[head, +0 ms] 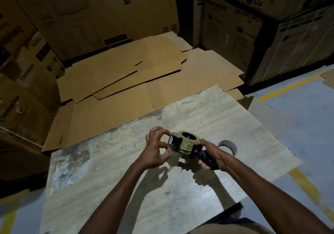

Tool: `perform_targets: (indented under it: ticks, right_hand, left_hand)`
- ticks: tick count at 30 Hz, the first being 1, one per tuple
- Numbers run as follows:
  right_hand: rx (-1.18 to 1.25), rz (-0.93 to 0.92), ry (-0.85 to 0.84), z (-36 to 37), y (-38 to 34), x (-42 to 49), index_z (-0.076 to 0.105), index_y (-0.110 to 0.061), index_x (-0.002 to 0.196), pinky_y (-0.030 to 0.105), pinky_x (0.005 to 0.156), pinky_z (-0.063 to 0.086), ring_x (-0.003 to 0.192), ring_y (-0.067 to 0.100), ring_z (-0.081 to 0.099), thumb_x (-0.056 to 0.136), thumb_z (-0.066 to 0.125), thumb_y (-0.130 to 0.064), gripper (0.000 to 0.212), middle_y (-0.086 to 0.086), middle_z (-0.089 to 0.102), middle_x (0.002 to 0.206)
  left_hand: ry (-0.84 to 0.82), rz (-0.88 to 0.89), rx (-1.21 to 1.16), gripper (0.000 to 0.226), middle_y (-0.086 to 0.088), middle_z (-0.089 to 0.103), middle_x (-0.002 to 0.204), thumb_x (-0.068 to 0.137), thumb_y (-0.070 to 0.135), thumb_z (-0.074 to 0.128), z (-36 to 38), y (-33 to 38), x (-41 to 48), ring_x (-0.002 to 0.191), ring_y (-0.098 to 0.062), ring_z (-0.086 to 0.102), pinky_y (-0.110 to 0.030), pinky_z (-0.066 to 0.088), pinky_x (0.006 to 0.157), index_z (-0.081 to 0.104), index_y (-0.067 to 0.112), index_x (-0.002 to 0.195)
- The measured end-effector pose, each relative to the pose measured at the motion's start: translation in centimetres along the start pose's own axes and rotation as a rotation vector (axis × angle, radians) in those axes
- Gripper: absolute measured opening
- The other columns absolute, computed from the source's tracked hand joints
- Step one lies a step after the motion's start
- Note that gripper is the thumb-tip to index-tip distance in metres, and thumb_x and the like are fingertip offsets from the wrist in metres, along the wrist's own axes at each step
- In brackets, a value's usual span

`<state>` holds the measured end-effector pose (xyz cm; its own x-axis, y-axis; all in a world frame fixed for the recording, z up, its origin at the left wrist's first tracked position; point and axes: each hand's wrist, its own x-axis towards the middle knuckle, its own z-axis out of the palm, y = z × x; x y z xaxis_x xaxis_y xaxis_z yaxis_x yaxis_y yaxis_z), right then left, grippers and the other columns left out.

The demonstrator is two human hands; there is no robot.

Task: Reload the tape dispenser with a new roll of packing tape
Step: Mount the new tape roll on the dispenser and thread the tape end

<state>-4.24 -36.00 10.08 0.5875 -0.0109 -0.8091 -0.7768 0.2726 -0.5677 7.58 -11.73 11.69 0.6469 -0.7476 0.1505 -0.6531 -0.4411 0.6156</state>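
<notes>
A black tape dispenser (182, 146) is held just above the wooden table (126, 170). A tan roll of packing tape (188, 139) sits on its spindle. My right hand (211, 154) is wrapped around the ribbed black handle. At the front end of the dispenser, my left hand (157, 148) pinches with thumb and fingers by the metal plate and a clear strip of tape. An empty grey cardboard core (228, 146) lies on the table just right of my right hand.
Flattened cardboard sheets (126, 78) cover the floor beyond the table. Stacked cartons (235, 16) stand at the back, left and right. Grey floor with yellow lines (289, 87) runs along the right.
</notes>
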Motion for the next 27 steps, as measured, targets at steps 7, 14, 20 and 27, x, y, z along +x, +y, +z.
perform_targets:
  ticks: [7, 14, 20, 27]
  right_hand:
    - [-0.073, -0.009, -0.03, 1.9, -0.6, 0.0, 0.063, 0.0, 0.099, 0.023, 0.039, 0.044, 0.043, 0.02, 0.057, 0.102, 0.044, -0.059, 0.062, 0.013, 0.061, 0.062]
    - [0.041, 0.02, -0.033, 2.5, 0.1, 0.3, 0.061, -0.001, 0.092, 0.021, 0.036, 0.041, 0.04, 0.02, 0.054, 0.103, 0.044, -0.057, 0.06, 0.012, 0.058, 0.059]
    - [-0.01, 0.078, -0.049, 0.8, 0.1, 0.1, 0.059, -0.004, 0.085, 0.019, 0.035, 0.042, 0.038, 0.016, 0.052, 0.101, 0.047, -0.06, 0.06, 0.009, 0.057, 0.059]
    - [-0.067, 0.12, -0.078, 0.2, 0.9, 0.2, 0.061, -0.006, 0.081, 0.019, 0.036, 0.042, 0.04, 0.014, 0.051, 0.096, 0.049, -0.066, 0.063, 0.007, 0.058, 0.061]
  left_hand:
    - [-0.038, -0.034, -0.135, 0.032, 0.009, 0.05, 0.129, 0.08, 0.012, 0.071, -3.3, 1.9, 0.1, 0.147, -0.014, 0.023, -0.045, 0.029, 0.116, 0.067, 0.029, 0.107]
    - [-0.046, -0.074, -0.21, 0.031, 0.012, 0.042, 0.139, 0.079, 0.011, 0.073, -4.1, 1.4, -1.2, 0.137, -0.014, 0.043, -0.023, 0.042, 0.105, 0.066, 0.034, 0.099]
    - [0.0, -0.243, -0.098, 0.032, 0.014, 0.063, 0.115, 0.077, 0.019, 0.071, -4.8, -2.2, -0.4, 0.143, -0.004, 0.025, -0.048, 0.024, 0.117, 0.062, 0.028, 0.106]
    - [-0.138, -0.337, -0.013, 0.012, 0.009, 0.058, 0.101, 0.083, 0.036, 0.061, -2.7, -2.9, 1.1, 0.103, -0.012, 0.052, -0.042, 0.043, 0.092, 0.063, 0.025, 0.078]
